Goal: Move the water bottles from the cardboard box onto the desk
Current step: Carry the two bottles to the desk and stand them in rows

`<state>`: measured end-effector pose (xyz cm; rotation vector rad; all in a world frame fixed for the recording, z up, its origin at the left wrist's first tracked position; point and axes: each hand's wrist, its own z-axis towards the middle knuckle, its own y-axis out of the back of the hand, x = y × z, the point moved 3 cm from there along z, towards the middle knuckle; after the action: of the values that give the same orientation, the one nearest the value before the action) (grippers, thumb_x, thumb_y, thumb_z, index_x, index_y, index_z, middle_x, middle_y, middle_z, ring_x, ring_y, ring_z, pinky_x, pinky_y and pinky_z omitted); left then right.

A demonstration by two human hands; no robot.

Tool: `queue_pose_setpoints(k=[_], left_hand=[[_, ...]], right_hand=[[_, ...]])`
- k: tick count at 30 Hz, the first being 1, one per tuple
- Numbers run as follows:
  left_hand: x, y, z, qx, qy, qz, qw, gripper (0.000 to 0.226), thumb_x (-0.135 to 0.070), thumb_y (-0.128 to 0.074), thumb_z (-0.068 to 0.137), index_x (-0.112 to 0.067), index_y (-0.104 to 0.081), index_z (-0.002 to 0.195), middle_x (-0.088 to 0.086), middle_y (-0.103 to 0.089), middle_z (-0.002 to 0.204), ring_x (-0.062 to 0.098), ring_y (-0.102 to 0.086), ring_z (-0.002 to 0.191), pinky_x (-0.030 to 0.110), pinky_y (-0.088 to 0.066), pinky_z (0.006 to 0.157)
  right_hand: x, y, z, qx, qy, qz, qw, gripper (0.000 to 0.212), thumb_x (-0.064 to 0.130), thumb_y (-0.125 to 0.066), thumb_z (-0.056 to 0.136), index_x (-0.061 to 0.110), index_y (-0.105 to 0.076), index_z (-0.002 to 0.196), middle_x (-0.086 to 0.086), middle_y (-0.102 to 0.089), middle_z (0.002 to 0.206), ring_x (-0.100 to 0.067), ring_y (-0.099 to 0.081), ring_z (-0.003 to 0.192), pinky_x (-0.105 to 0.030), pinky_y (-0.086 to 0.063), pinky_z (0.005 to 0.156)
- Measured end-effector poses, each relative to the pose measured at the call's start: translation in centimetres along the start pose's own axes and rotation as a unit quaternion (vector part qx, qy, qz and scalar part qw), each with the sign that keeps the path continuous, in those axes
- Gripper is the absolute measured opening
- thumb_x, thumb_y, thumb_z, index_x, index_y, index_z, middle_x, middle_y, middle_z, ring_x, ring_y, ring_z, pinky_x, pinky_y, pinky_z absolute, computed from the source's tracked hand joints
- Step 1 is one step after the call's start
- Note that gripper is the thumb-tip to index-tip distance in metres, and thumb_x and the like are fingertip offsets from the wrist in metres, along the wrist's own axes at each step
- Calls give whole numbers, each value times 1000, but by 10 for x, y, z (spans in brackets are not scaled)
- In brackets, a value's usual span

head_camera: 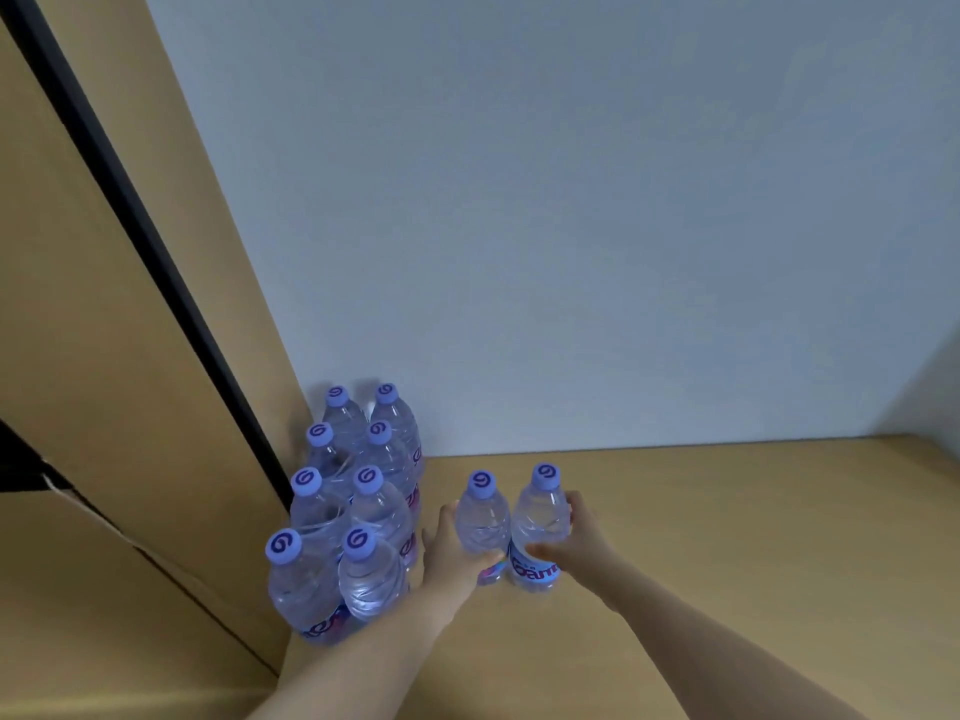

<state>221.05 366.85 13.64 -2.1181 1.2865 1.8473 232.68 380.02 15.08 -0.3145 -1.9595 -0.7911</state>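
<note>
Your two bare forearms reach in from the bottom edge, over the wooden counter (727, 537). Your left hand (454, 550) is wrapped round the lower body of the left bottle (480, 527) of a pair, thumb across the front near the label, so that grip is grasping that bottle. Your right hand (579, 537) curls round the right bottle (540, 527) from its right side, fingers behind and thumb in front just above the blue label, so that grip too is grasping its bottle. Both bottles stand upright, just beside each other, with their bases at the counter surface; whether they rest on it or are just lifted off it you cannot tell. Each has a pale purple cap with a dark swirl on top. To the left of your left hand stands a block of eight more bottles (353, 506), upright in two columns of four that run away from you, packed close together with the same caps. The nearest two of the block sit by the counter's front left corner, and the farthest two stand against the white wall (571, 226). Along the left side of the block rises a tan panel (156, 304) with a dark strip running diagonally across it. The wall fills the upper part of the view behind the counter.
</note>
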Motion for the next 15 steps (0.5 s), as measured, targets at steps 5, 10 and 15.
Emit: queue_pose_setpoints(k=[5,10,15], left_hand=[[-7,-4,6,-74,28,-7,997,55,-15,-74,74,-5,-47,121,13,-56,107,24,-54,94,28,-40,68],[-13,-10,18,-121,57,-27,991,58,-14,-75,72,2,-49,121,21,-56,117,31,-59,102,32,-46,74],[-15,-14,37,-145,110,-48,982,45,-11,-74,74,11,-54,107,28,-58,111,37,-58,100,35,-47,74]], right_hand=[[6,-6,20,-6,1,-2,1000,56,12,-71,75,18,-42,123,-4,-41,114,-16,-52,99,-30,-47,82],[6,-13,35,-35,-2,29,999,55,14,-74,73,23,-40,115,0,-38,116,-13,-53,93,-26,-44,73],[8,-17,55,-55,6,27,998,37,22,-73,70,13,-40,85,-4,-40,93,-9,-39,60,-19,-31,49]])
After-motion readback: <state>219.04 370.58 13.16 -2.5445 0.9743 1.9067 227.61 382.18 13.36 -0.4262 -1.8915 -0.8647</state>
